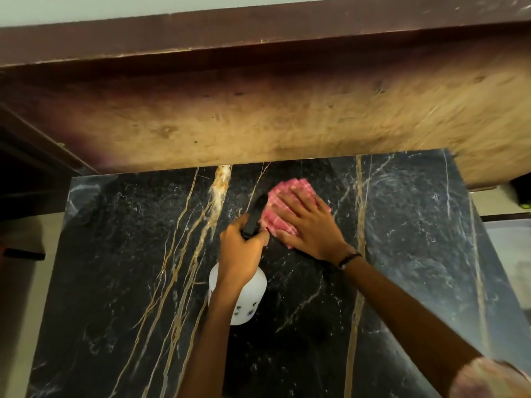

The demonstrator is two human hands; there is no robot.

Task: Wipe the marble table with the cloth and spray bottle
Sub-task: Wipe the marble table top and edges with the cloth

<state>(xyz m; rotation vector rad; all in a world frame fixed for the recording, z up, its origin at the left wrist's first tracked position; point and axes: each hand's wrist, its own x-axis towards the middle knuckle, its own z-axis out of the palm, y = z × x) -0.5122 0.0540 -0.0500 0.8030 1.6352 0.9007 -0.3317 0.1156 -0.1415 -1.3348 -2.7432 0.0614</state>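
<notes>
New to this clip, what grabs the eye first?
The pink cloth near the far edge of the black marble table, pressed flat under the right hand. Just left of it, the left hand grips the black trigger head of a white spray bottle, nozzle aimed toward the cloth.

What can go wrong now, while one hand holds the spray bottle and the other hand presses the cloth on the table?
1. The right hand wipes the pink cloth near the far edge of the marble table; a long stroke might push the cloth off.
2. The left hand holds the spray bottle with its black nozzle close to the cloth; the wiping hand may bump it, or a squeeze may wet the hand.
</notes>
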